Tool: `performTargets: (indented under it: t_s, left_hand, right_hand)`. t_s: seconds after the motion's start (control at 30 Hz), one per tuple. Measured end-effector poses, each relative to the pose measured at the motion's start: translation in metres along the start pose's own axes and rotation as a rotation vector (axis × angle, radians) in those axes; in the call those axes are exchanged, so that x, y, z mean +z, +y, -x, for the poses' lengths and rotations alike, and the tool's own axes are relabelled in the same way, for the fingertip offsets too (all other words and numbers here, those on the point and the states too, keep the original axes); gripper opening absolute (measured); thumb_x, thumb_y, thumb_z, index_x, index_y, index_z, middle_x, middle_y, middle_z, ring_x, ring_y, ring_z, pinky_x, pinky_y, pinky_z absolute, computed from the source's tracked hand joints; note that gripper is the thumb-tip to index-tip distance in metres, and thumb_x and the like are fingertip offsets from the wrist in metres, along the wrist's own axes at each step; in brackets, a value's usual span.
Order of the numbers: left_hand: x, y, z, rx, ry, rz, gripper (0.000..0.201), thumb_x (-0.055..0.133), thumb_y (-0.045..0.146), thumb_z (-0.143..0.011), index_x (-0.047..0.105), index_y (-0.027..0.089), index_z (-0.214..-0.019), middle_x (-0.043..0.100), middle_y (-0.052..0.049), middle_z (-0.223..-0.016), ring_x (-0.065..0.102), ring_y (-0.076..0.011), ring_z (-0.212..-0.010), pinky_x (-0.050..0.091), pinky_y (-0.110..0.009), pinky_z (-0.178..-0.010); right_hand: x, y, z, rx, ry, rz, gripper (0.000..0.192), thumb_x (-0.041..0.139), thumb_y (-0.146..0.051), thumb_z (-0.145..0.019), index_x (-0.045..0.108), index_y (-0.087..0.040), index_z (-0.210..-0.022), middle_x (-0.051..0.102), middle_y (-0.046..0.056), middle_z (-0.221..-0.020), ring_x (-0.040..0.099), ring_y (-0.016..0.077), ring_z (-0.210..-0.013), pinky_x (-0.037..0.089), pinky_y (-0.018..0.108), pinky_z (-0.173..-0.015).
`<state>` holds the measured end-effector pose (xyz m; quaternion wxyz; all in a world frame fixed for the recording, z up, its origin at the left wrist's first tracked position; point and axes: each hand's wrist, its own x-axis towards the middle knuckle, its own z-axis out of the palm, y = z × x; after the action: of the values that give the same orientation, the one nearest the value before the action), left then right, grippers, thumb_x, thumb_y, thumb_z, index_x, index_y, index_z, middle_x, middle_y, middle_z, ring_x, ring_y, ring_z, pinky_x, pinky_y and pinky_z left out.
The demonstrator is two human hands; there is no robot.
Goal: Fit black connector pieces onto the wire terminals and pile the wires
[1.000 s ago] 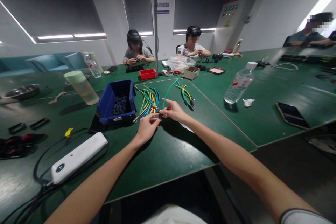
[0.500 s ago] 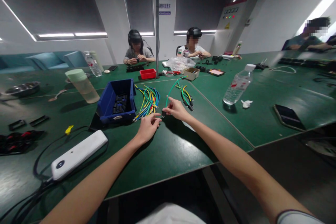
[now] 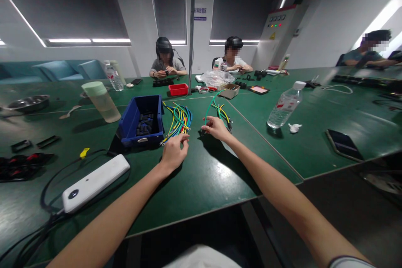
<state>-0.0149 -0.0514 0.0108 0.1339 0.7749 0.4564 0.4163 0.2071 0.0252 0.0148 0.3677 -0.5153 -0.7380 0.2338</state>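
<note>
Right hand (image 3: 216, 127): fingers closed on a green wire (image 3: 210, 108), near its lower end, which arcs up over the green table (image 3: 201, 176).
Left hand (image 3: 174, 150): fingers curled beside the bundle of coloured wires (image 3: 177, 121); whether it pinches anything cannot be told.
Nearby: blue parts bin (image 3: 141, 122) just left of the bundle; smaller wire bunch (image 3: 223, 114) beyond the right hand.
Background: two seated people across the table.

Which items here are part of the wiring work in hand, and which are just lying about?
In hand:
right hand gripping green wire
left hand beside wire bundle
blue bin of black parts

Lying about:
water bottle
plastic cup
white device
phone
</note>
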Motion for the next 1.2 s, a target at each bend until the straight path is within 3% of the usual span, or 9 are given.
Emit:
performTargets:
  t_s: [0.27,0.37,0.47,0.6,0.7,1.0,1.2]
  left_hand:
    - [-0.024,-0.01,-0.014,-0.001,0.348,-0.318,0.015,0.051,0.02,-0.08,0.058,0.018,-0.093,0.062,-0.008,-0.085,0.058,-0.0231,-0.082,0.043,-0.035,-0.078]
    - [-0.034,-0.014,-0.021,-0.06,0.443,-0.382,0.021,0.052,0.023,-0.079,0.055,0.016,-0.099,0.06,-0.009,-0.089,0.056,-0.0253,-0.089,0.042,-0.037,-0.081]
    - [-0.042,-0.017,-0.025,-0.167,0.466,-0.517,0.035,0.053,0.029,-0.078,0.052,0.013,-0.109,0.059,-0.013,-0.103,0.054,-0.0289,-0.099,0.04,-0.039,-0.087]
    - [-0.045,-0.025,-0.028,-0.264,0.346,-0.704,0.048,0.048,0.042,-0.081,0.052,0.011,-0.117,0.057,-0.017,-0.115,0.052,-0.0329,-0.104,0.039,-0.043,-0.088]
    - [-0.044,-0.034,-0.028,-0.285,0.213,-0.818,0.052,0.04,0.05,-0.083,0.06,0.009,-0.107,0.06,-0.019,-0.113,0.052,-0.0351,-0.103,0.038,-0.046,-0.086]
    - [-0.053,-0.04,-0.033,-0.376,-0.108,-0.915,0.08,0.022,0.073,-0.078,0.07,0.01,-0.08,0.067,-0.02,-0.079,0.063,-0.0353,-0.079,0.043,-0.043,-0.07]
    - [-0.055,-0.038,-0.034,-0.407,-0.151,-0.904,0.081,0.02,0.076,-0.076,0.07,0.012,-0.08,0.068,-0.02,-0.08,0.064,-0.0363,-0.079,0.044,-0.04,-0.066]
  right_hand:
    - [-0.011,0.01,-0.004,0.047,0.028,0.165,0.039,0.067,-0.029,-0.076,0.06,-0.012,-0.11,0.067,0.004,-0.068,0.062,0.0163,-0.063,0.042,0.025,-0.059]
    - [-0.012,0.015,-0.006,0.056,0.039,0.205,0.038,0.067,-0.029,-0.076,0.06,-0.014,-0.111,0.068,0.004,-0.074,0.063,0.0161,-0.066,0.043,0.024,-0.06]
    - [-0.013,0.018,-0.007,0.077,0.054,0.254,0.038,0.067,-0.029,-0.077,0.059,-0.015,-0.111,0.069,0.004,-0.08,0.064,0.0159,-0.07,0.044,0.023,-0.062]
    - [-0.017,0.017,-0.007,0.099,0.057,0.321,0.035,0.066,-0.031,-0.077,0.06,-0.016,-0.108,0.07,0.005,-0.083,0.064,0.0164,-0.072,0.044,0.023,-0.063]
    - [-0.02,0.014,-0.006,0.093,0.053,0.368,0.029,0.065,-0.029,-0.079,0.061,-0.017,-0.105,0.07,0.006,-0.085,0.064,0.0167,-0.075,0.043,0.023,-0.064]
    - [-0.026,0.005,-0.003,0.122,0.075,0.435,0.034,0.062,-0.026,-0.081,0.058,-0.018,-0.114,0.071,0.006,-0.091,0.065,0.0182,-0.084,0.044,0.024,-0.071]
    - [-0.032,0.003,-0.003,0.212,0.094,0.482,0.035,0.061,-0.026,-0.081,0.058,-0.02,-0.115,0.071,0.006,-0.092,0.064,0.0199,-0.09,0.044,0.026,-0.076]
